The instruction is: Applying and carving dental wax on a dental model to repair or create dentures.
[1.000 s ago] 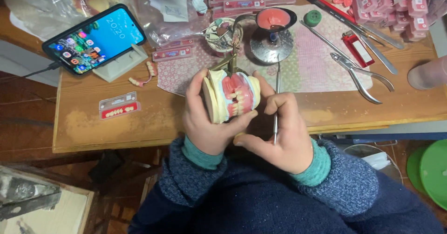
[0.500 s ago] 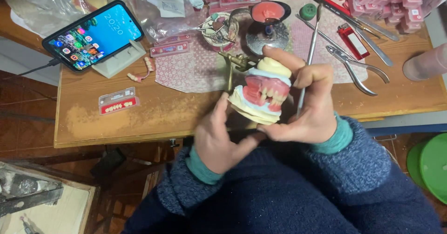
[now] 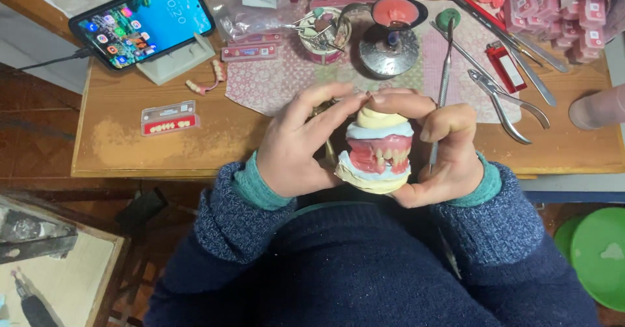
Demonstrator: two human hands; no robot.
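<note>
Both my hands hold a dental model [image 3: 379, 151] upright over the table's near edge: cream plaster casts with pink wax gums and a row of teeth facing me. My left hand [image 3: 301, 146] wraps its left side, with the fingers reaching over the top. On the other side, my right hand [image 3: 437, 146] cups the model, thumb on top, and also pinches a thin metal wax tool [image 3: 444, 80] that points away from me. A brass articulator part shows behind the model, mostly hidden.
The wooden table [image 3: 117, 146] carries a lit phone [image 3: 144, 20] on a stand, a tooth card [image 3: 169, 117], a loose pink denture piece [image 3: 207, 80], a cup of tools [image 3: 323, 35], a metal burner with pink wax [image 3: 393, 34], pliers [image 3: 504, 102], and pink boxes [image 3: 566, 14]. A green bowl [image 3: 599, 257] is low right.
The model has been turned upright and brought lower toward me. My left hand has moved from beneath it to its left side and top. My right hand still holds the tool.
</note>
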